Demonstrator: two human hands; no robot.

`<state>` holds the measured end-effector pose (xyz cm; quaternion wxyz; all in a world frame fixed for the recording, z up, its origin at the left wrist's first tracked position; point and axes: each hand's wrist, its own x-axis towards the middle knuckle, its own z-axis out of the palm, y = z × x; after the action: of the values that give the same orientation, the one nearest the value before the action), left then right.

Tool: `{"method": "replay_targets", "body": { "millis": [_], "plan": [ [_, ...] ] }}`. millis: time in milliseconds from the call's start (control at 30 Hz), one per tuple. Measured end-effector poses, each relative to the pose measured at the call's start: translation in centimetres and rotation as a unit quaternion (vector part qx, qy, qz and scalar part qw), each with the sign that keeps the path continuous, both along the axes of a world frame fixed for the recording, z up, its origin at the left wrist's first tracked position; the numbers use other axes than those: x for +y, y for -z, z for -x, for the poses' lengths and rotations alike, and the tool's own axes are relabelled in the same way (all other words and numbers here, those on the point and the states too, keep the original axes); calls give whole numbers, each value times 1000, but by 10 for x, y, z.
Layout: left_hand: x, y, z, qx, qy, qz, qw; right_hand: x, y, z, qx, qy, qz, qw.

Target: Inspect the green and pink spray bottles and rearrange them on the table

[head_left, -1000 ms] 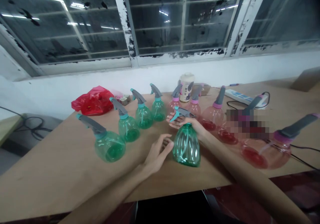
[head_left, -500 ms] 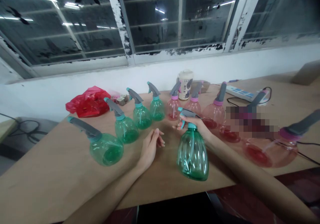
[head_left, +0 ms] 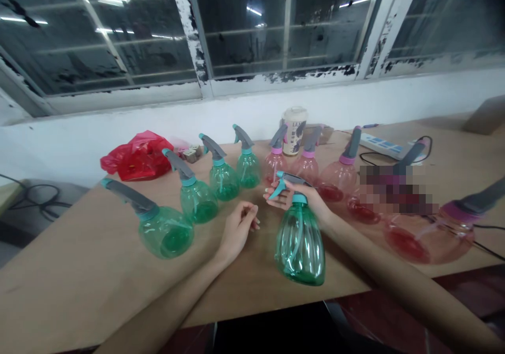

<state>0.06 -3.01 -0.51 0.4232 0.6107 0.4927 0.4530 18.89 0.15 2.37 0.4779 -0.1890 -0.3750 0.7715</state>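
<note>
our right hand grasps a green spray bottle, our left hand empty and loosely half-open nearby.

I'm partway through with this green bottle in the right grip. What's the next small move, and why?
I'd probably curl the right grip round the trigger. It holds the green bottle near the top, but its fingers look extended by the trigger, not wrapped tightly round it. The left grip is apart from the bottle.
</note>
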Motion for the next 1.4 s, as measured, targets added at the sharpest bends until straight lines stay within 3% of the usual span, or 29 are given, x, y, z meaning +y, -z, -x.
{"method": "replay_targets", "body": {
  "millis": [133, 267, 367, 533, 800, 1133, 1400],
  "plan": [
    [-5, -5, 2, 186, -3, -79, 979, -1, 5, 3, 7, -20, 19, 1000],
    [-7, -7, 3, 397, -24, -205, 894, -1, 9, 5, 23, -25, 34, 999],
    [-6, 0, 4, 464, -16, -229, 855, -1, 9, 4, 31, -23, 41, 998],
    [-4, 9, 3, 520, -8, -228, 823, 0, 10, 4, 29, -26, 32, 999],
    [-6, 6, 0, 547, 19, -234, 804, 0, 11, 5, 18, -26, 31, 999],
    [-6, 6, 1, 550, 21, -216, 807, -6, 6, 1, 10, 21, 43, 999],
    [-6, 6, 2, 541, 22, -219, 812, -13, 2, 4, 25, -34, 10, 999]
  ]
}}
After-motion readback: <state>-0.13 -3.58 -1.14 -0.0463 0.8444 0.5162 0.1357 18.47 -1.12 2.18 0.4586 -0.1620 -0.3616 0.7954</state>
